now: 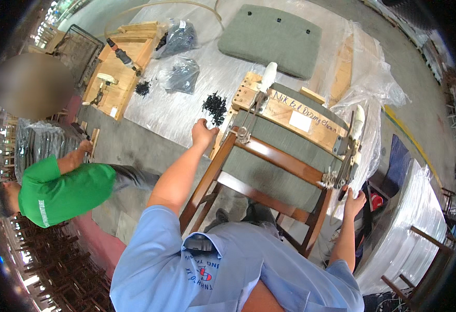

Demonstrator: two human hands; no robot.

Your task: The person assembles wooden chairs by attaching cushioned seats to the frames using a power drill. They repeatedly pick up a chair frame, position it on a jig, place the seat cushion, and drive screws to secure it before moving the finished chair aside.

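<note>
Plastic-covered workbench (186, 112), white label (300, 121) on wooden jig, left hand (203, 132) loosely open near black screws (215, 106), right hand (354, 202) grip unclear.

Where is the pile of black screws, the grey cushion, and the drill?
pile of black screws (215, 106), head view, middle of the heap
grey cushion (269, 39), head view, middle of its top
drill (123, 55), head view, its body

Workbench (186, 112), covered in pale sheeting. At its middle: a pile of black screws (215, 106). Left of the pile, a smaller heap of screws (143, 87) and a plastic bag of screws (181, 75); beyond that, a second bag (178, 37). Far right of the pile, a grey-green seat cushion (269, 39). Far left, a wooden jig (121, 73) bearing a power drill (123, 54).
</note>
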